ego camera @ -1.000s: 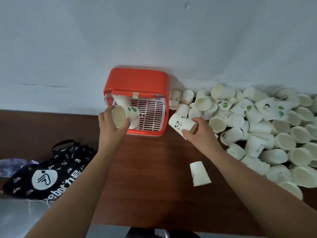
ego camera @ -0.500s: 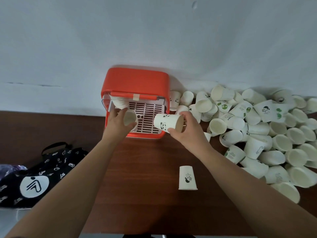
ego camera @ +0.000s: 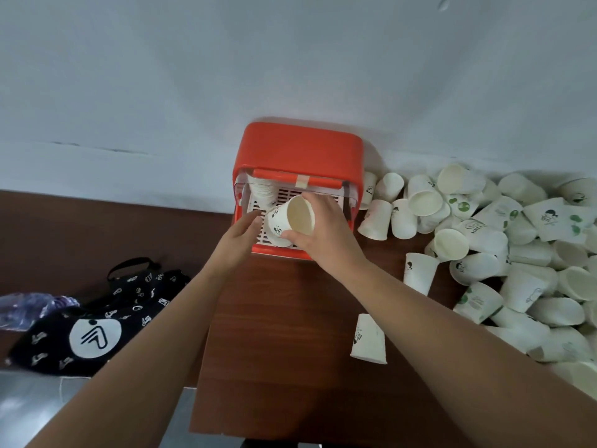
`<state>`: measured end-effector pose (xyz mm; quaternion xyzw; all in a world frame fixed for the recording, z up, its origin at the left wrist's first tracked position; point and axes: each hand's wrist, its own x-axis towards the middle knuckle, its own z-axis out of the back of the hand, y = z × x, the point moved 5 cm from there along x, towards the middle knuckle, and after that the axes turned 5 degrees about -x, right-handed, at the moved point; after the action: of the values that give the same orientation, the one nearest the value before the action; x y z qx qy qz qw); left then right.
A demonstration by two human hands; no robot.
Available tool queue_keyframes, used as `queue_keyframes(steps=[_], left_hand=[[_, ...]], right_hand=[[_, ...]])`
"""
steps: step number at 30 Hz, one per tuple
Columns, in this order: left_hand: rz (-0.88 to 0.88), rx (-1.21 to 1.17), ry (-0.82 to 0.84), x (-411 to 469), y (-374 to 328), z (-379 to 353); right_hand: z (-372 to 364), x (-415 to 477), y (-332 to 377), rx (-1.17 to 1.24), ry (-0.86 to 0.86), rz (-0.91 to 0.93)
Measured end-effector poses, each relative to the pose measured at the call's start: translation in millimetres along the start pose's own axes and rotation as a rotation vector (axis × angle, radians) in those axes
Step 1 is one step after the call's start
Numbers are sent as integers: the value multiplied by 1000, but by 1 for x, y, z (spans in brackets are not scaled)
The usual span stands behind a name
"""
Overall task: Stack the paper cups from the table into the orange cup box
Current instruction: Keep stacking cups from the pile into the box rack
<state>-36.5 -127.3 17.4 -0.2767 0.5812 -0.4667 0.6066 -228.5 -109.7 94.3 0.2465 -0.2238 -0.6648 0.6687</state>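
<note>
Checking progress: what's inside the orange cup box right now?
In the orange cup box, a stack of nested cups sits at the back left, over a white slotted tray. The right hand, holding a panda cup, covers the tray's front, so anything beneath is hidden.

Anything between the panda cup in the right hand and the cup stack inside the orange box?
No object blocks it. The cup in the right hand is over the box's open front; only the left hand lies open beside it, fingertips just below the stack.
</note>
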Motion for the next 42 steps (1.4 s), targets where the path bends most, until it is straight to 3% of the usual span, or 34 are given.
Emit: queue_keyframes(steps=[6, 10, 17, 22, 26, 30, 34, 36, 38, 42], left_hand=[[6, -124, 30, 3, -2, -1], [-66, 45, 63, 5, -4, -6], [-102, 124, 38, 5, -4, -5], [-76, 109, -77, -26, 10, 17], [-2, 226, 115, -49, 49, 1], [92, 358, 303, -62, 77, -55], [179, 297, 427, -74, 89, -105], [207, 262, 485, -81, 90, -120], [174, 233, 518, -85, 85, -128], [-30, 385, 624, -88, 64, -141]], right_hand=[[-32, 19, 9, -119, 60, 63], [-50, 22, -3, -24, 174, -39], [-51, 20, -11, 53, 152, -167], [-16, -38, -45, 34, 48, -296], [-11, -106, -102, 20, -1, -565], [-48, -158, -142, 90, 144, -863], [-91, -185, -147, 510, 189, -1076], [-97, -188, -143, 738, 141, -1130], [-91, -188, -144, 799, 82, -1131], [-64, -186, -152, 910, 5, -1104]])
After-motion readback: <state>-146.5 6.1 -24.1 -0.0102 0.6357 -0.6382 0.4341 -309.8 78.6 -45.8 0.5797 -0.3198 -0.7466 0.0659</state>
